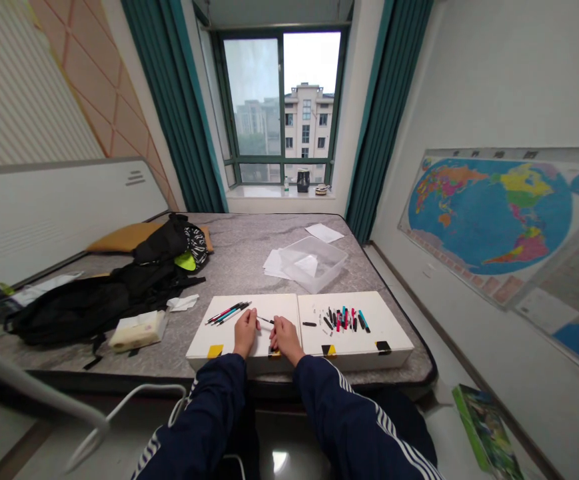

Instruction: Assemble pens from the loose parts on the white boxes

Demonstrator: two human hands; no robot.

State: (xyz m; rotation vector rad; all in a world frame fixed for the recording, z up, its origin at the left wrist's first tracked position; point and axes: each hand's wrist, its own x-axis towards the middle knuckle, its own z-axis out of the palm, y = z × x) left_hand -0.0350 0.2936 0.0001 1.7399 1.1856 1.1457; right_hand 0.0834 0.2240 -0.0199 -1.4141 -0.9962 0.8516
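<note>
Over the left white box (264,303), my left hand (246,331) is closed on one end of a thin dark pen (265,320). The fingers of my right hand (285,337) are closed round its other end. Several assembled pens (228,313) lie slanted to the left of my hands. On the right white box (384,313) are several black, red and blue pen parts (348,319) with small pieces among them. A single black part (310,324) lies just right of my right hand.
Behind the boxes, a clear plastic bin (314,263) stands on white papers (274,265). A tissue pack (138,331) and a black backpack (79,303) lie at the left. A green box (486,433) is at the lower right.
</note>
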